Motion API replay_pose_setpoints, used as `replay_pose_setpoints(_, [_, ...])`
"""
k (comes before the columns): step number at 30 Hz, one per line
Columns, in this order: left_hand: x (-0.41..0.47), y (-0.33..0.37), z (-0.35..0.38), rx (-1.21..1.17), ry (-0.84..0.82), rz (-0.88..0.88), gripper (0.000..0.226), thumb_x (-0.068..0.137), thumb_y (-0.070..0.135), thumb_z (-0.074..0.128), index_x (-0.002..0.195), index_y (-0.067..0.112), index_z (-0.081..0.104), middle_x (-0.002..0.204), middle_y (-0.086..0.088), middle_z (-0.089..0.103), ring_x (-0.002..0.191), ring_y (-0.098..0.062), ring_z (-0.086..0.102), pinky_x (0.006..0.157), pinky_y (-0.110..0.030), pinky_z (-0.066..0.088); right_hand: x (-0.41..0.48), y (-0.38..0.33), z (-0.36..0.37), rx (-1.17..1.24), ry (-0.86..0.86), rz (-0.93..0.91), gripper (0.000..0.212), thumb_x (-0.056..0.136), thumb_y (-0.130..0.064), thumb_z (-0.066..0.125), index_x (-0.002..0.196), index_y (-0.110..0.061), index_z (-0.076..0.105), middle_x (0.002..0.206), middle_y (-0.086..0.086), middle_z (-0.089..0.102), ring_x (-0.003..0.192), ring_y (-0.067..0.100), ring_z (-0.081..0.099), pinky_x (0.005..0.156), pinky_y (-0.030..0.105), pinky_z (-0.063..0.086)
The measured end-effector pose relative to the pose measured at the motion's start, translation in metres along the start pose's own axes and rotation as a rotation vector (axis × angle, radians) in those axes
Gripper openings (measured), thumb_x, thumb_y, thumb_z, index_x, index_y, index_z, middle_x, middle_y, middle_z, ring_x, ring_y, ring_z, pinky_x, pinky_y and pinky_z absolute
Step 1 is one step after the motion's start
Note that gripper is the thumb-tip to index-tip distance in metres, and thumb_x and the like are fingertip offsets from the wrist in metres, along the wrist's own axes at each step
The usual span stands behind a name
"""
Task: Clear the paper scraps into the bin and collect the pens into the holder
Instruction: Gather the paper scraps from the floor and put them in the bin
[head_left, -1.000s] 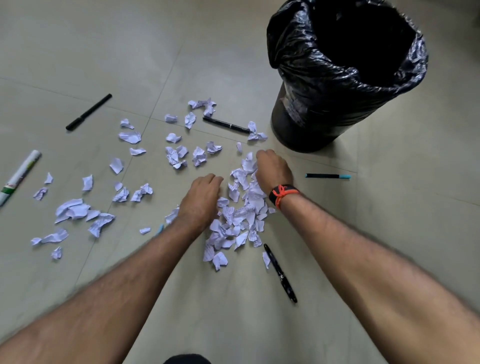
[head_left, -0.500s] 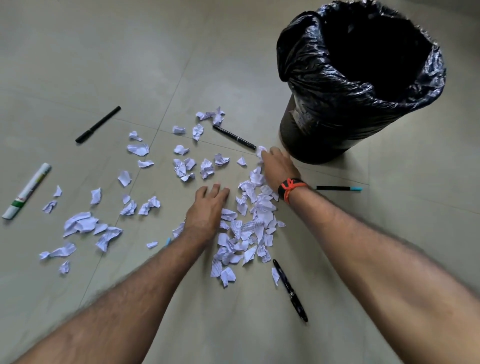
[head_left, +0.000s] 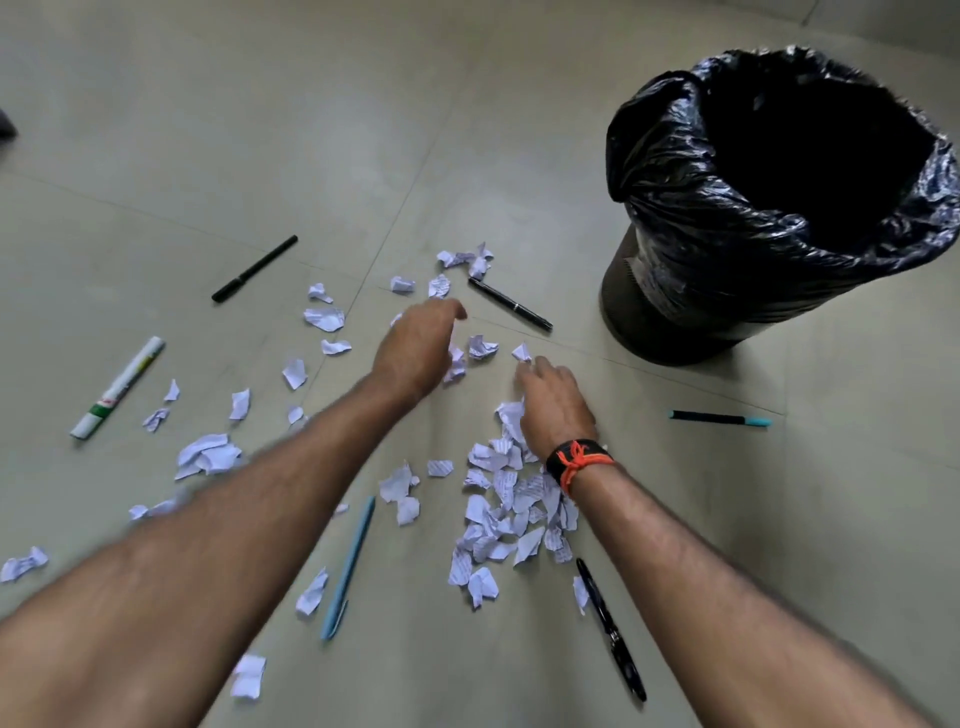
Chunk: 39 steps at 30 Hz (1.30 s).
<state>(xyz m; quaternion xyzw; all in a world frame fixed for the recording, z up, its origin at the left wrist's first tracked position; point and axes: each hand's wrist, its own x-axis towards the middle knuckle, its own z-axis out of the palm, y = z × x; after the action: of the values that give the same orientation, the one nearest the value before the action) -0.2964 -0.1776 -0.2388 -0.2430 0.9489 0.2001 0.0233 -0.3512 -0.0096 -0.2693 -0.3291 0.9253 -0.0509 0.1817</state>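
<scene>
Several torn white paper scraps lie on the floor, with the thickest pile under my right wrist. My right hand rests on the pile's far end, its fingertips beside a loose scrap. My left hand reaches over scattered scraps, fingers bent down and blurred, holding nothing that I can see. The bin, lined with a black bag, stands at the right. Several pens lie around: two black pens, a light blue pen, another black pen and a teal-capped pen. No pen holder is in view.
A white marker lies at the left among more scraps. The floor is pale tile with grout lines. A dark object shows at the far left edge.
My left hand has left the pile and moved forward to the farther scraps, uncovering the light blue pen. My right hand has drawn back a little from the bin's foot.
</scene>
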Motion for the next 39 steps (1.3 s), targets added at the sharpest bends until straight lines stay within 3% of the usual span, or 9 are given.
replay_pose_setpoints(6, [0.091,-0.021,-0.013,0.291,-0.078,0.348,0.075,0.078,-0.018,0.039,0.144,0.017,0.035,0.150,-0.005,0.035,0.138,-0.032,0.029,0.096,-0.048,0.047,0.007,-0.008,0.008,-0.100,-0.084,0.038,0.071,0.085,0.010,0.038,0.151,-0.011,0.021,0.158,0.014,0.021,0.135,0.037,0.030,0.106,0.038,0.041])
replay_pose_setpoints(9, [0.116,-0.012,-0.012,0.378,-0.218,0.368,0.083,0.079,-0.019,0.032,0.149,0.026,0.026,0.160,-0.001,0.017,0.146,-0.032,0.012,0.102,-0.051,0.043,0.003,-0.004,-0.004,-0.113,-0.097,0.004,0.073,0.087,0.012,0.038,0.153,-0.010,0.016,0.161,0.013,0.015,0.142,0.031,0.023,0.113,0.036,0.030])
replay_pose_setpoints(13, [0.131,-0.009,-0.009,0.403,-0.378,0.419,0.078,0.080,-0.014,0.032,0.145,0.031,0.035,0.157,0.004,0.026,0.141,-0.028,0.030,0.102,-0.048,0.044,0.002,-0.003,-0.010,-0.140,-0.131,-0.002,0.074,0.089,0.012,0.036,0.154,-0.014,0.014,0.162,0.008,0.014,0.142,0.032,0.021,0.111,0.033,0.033])
replay_pose_setpoints(16, [0.129,-0.022,-0.008,0.356,-0.347,0.329,0.060,0.081,-0.006,0.041,0.132,0.023,0.050,0.141,-0.001,0.047,0.123,-0.030,0.051,0.096,-0.043,0.048,0.005,-0.002,-0.013,-0.147,-0.167,0.020,0.076,0.089,0.011,0.039,0.155,-0.018,0.015,0.162,0.004,0.015,0.141,0.033,0.022,0.101,0.031,0.039])
replay_pose_setpoints(20, [0.104,-0.041,-0.010,0.370,-0.280,0.206,0.046,0.083,0.004,0.047,0.125,0.022,0.054,0.127,-0.003,0.057,0.111,-0.031,0.057,0.074,-0.032,0.044,0.007,-0.005,-0.008,-0.148,-0.193,0.058,0.074,0.090,0.011,0.034,0.155,-0.020,0.014,0.162,0.001,0.014,0.139,0.035,0.022,0.076,0.030,0.044])
replay_pose_setpoints(26, [0.078,-0.049,-0.007,0.322,-0.040,0.026,0.053,0.088,0.008,0.042,0.140,0.021,0.037,0.132,-0.007,0.055,0.114,-0.036,0.052,0.080,-0.043,0.046,0.010,-0.004,0.003,-0.158,-0.172,0.090,0.074,0.090,0.011,0.036,0.154,-0.020,0.016,0.162,0.000,0.015,0.138,0.036,0.022,0.064,0.031,0.043])
replay_pose_setpoints(30, [0.059,-0.036,0.012,0.188,-0.138,-0.121,0.037,0.094,0.018,0.041,0.130,0.012,0.042,0.133,-0.010,0.044,0.118,-0.038,0.045,0.087,-0.050,0.045,0.010,-0.003,0.005,-0.161,-0.160,0.095,0.077,0.089,0.010,0.041,0.154,-0.020,0.015,0.161,0.000,0.017,0.138,0.035,0.023,0.064,0.030,0.044])
replay_pose_setpoints(35, [0.008,-0.004,0.045,0.094,-0.231,-0.062,0.037,0.087,0.019,0.056,0.122,0.013,0.048,0.129,-0.006,0.047,0.118,-0.033,0.046,0.090,-0.047,0.045,0.006,-0.003,0.004,-0.154,-0.135,0.080,0.080,0.087,0.013,0.043,0.154,-0.022,0.018,0.161,0.000,0.018,0.138,0.035,0.024,0.069,0.031,0.047])
replay_pose_setpoints(39, [-0.015,0.020,0.048,0.111,-0.223,-0.038,0.050,0.090,0.015,0.047,0.139,0.018,0.036,0.141,-0.002,0.042,0.125,-0.032,0.043,0.089,-0.048,0.047,0.000,0.005,-0.001,-0.062,-0.134,-0.001,0.074,0.088,0.013,0.036,0.152,-0.021,0.021,0.160,0.003,0.020,0.139,0.034,0.025,0.094,0.037,0.048])
